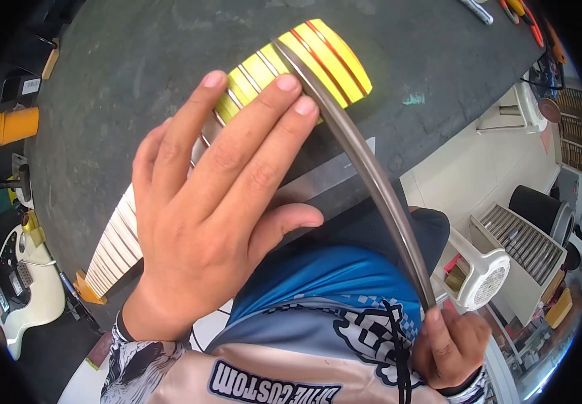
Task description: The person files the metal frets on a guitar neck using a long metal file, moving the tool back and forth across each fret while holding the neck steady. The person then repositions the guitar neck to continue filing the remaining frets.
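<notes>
A guitar neck (254, 75) lies across the dark bench. Yellow covering shows between its metal frets at the upper end, and its lower end looks pale. My left hand (203, 182) rests over the neck with fingers stretched out and thumb apart. Two of its fingertips touch the edge of a long, thin dark file (378, 172), whose tapered tip lies across the frets. At the file's lower end, close to my body, my right hand (449, 343) is closed around it. My left hand hides the middle of the neck.
A flat metal strip (328, 178) lies by the bench edge (452, 131) under the file. At left are an orange container (16, 126) and a white guitar body (39, 296). A white stool (483, 279) and a slotted rack (516, 232) stand at right.
</notes>
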`<state>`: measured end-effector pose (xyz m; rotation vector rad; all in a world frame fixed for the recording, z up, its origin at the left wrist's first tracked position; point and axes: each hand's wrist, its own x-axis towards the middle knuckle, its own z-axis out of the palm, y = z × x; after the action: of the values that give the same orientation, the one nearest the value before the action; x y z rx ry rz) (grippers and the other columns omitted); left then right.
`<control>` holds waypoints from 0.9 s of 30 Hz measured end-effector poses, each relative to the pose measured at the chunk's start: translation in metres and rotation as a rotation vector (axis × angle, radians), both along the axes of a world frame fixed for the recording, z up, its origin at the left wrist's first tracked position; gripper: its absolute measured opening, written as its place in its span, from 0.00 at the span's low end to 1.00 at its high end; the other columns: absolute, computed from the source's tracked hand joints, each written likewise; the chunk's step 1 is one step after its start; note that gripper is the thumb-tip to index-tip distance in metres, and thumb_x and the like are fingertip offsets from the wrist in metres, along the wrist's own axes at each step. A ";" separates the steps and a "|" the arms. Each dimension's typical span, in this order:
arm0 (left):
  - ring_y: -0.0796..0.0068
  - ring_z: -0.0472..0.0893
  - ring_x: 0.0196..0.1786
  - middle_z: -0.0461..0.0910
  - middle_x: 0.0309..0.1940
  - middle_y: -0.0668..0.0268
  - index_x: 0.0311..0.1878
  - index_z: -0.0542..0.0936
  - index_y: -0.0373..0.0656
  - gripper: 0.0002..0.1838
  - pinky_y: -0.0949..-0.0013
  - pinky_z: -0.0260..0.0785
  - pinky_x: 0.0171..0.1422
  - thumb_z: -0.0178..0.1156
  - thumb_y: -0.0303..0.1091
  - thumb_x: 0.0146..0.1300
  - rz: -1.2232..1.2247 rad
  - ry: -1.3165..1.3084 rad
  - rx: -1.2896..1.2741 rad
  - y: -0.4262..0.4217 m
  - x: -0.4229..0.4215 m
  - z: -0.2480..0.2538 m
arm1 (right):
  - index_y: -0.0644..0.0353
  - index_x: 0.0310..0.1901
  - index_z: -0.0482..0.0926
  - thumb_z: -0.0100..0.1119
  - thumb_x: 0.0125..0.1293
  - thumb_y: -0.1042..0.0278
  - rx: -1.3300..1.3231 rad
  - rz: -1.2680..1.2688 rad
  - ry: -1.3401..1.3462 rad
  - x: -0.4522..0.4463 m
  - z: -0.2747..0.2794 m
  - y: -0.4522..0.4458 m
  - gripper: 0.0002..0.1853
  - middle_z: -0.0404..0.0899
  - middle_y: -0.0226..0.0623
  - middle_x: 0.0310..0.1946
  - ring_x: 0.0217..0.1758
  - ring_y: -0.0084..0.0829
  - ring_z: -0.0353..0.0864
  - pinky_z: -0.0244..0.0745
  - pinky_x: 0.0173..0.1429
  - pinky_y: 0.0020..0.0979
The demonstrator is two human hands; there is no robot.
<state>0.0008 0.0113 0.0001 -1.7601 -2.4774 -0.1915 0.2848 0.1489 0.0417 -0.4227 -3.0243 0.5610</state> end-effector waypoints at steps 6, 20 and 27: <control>0.48 0.72 0.74 0.78 0.69 0.62 0.69 0.79 0.44 0.41 0.54 0.61 0.75 0.62 0.64 0.61 0.003 -0.005 -0.004 0.000 0.000 0.001 | 0.66 0.61 0.82 0.65 0.53 0.83 -0.113 -0.024 -0.030 -0.091 0.013 0.010 0.29 0.82 0.39 0.26 0.22 0.33 0.74 0.70 0.34 0.33; 0.48 0.72 0.74 0.78 0.69 0.62 0.70 0.78 0.44 0.42 0.54 0.61 0.75 0.62 0.65 0.60 0.005 -0.001 -0.011 -0.001 0.001 0.000 | 0.60 0.63 0.81 0.63 0.53 0.85 0.006 -0.005 0.036 -0.001 -0.005 -0.002 0.32 0.83 0.40 0.30 0.28 0.37 0.75 0.70 0.39 0.37; 0.48 0.72 0.74 0.78 0.69 0.62 0.70 0.78 0.44 0.42 0.54 0.62 0.74 0.62 0.64 0.60 0.009 -0.013 0.001 -0.001 0.000 0.000 | 0.65 0.62 0.82 0.64 0.54 0.83 -0.111 -0.010 0.003 -0.083 0.006 0.010 0.29 0.82 0.39 0.27 0.23 0.35 0.75 0.69 0.33 0.32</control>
<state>0.0009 0.0105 0.0005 -1.7524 -2.4942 -0.2039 0.2015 0.1592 0.0475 -0.4414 -2.9956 0.7308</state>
